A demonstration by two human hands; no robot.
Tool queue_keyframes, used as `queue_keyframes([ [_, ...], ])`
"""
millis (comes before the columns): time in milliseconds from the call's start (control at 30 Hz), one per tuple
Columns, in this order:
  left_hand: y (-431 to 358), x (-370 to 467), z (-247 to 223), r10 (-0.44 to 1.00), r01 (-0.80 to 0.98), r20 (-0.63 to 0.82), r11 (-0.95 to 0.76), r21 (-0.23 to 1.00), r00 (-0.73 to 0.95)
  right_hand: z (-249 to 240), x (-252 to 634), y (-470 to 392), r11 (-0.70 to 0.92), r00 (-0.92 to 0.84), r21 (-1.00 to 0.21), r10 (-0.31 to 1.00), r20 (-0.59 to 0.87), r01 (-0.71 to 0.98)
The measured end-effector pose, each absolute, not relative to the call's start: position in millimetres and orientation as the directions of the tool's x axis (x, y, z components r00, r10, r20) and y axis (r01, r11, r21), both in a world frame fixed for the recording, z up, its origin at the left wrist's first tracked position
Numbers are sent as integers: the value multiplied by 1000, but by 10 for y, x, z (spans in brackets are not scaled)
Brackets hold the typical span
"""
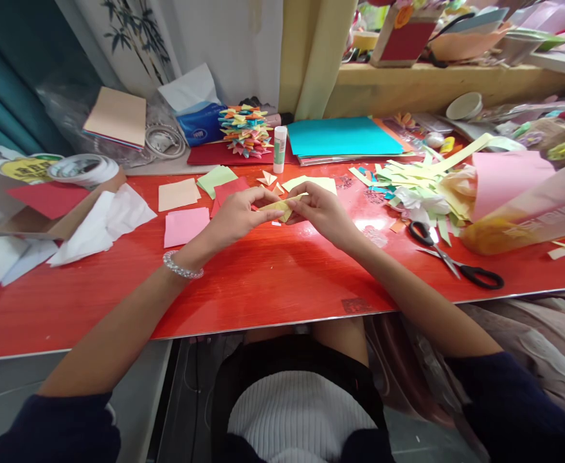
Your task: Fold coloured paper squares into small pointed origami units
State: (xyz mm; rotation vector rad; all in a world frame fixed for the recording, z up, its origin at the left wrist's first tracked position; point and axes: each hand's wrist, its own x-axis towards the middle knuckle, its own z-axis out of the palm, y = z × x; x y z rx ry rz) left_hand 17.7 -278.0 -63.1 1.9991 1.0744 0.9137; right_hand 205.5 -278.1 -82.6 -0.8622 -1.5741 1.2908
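Between my two hands is a piece of yellow paper point(285, 208), folded narrow and held just above the red table. My left hand point(238, 215), with a clear bead bracelet on its wrist, pinches the paper's left end. The fingers of my right hand point(321, 212) are closed on its right end. Pale yellow sheets point(328, 185) lie behind my right hand, and red paper squares point(229, 191) behind my left. Small folded paper pieces point(267, 178) sit just beyond the hands. A glue stick point(279, 149) stands upright behind them.
Pink point(186, 226), peach point(179, 194) and green point(217, 180) paper squares lie to the left. Black-handled scissors point(448, 254) rest open at the right, beside a heap of paper strips point(417, 183). Farther back are a stacked folded-paper model point(246, 132) and teal sheets point(342, 137).
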Motion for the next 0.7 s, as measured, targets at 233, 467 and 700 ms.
queue_keyframes([
  [233,-2781,186,-685,883,437,266,-429,790,387,-806,2030,-2804,204,-398,-978,902,169,46],
  [467,-2818,205,-682,898,506,216,-399,765,383,-795,2024,-2834,307,-388,-935,895,221,175],
  [700,-2812,188,-682,890,530,196,-409,742,413,-761,2035,-2854,367,-418,-888,878,233,275],
])
